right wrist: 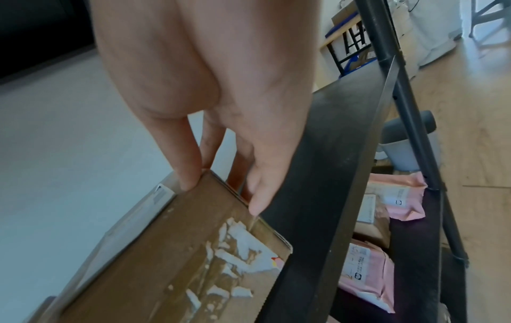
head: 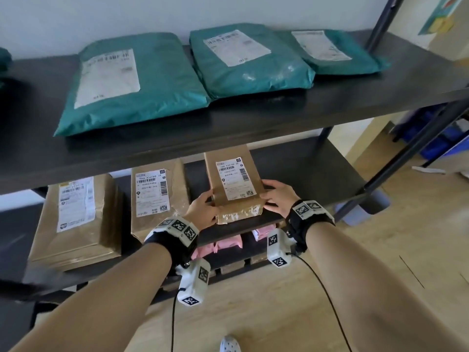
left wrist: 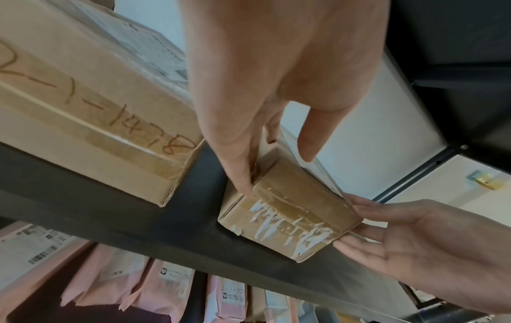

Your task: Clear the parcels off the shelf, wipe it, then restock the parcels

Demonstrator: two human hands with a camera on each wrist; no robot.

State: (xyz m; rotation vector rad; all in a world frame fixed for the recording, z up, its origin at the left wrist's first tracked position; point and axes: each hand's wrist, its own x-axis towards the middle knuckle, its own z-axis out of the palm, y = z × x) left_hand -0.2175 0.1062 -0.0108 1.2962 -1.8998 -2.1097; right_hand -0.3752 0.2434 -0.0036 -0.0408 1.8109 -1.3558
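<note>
while it sat at the front edge of the middle shelf [head: 317, 174], the small cardboard box [head: 234, 179] was gripped on both sides: the left hand [head: 203, 209] w/ thumb on top & fingers [left wrist: 237, 166] curled down its left face, the right hand [head: 278, 196] w/ fingers [right wrist: 259, 196] curled over its right edge. two bigger cardboard boxes [head: 157, 196] were seen to its left, three green mailers [head: 142, 80] on the top shelf, pink mailers [head: 223, 246] below.

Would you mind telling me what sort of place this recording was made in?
Probably a small parcel storage or pickup room. A dark metal shelf rack holds teal mailer bags on top, labelled cardboard boxes on the middle tier and pink mailers below, and both hands grip one small box.
</note>
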